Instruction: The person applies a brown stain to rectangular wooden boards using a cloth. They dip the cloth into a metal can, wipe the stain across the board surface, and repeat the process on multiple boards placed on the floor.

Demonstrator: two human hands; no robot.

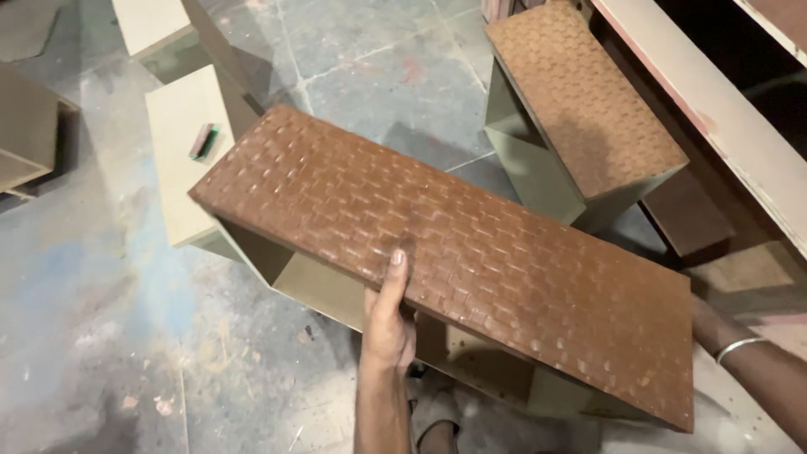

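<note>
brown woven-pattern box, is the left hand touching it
Touching. The head view shows the left hand gripping the near edge of the brown woven-pattern box, thumb pressed flat on its top face.

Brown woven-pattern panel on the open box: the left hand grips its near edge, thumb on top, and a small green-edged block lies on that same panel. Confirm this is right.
Not quite. The head view shows the left hand gripping the near edge of the brown woven-pattern panel, thumb on top, but the small green-edged block lies on the pale box behind it, not on that panel.
</note>
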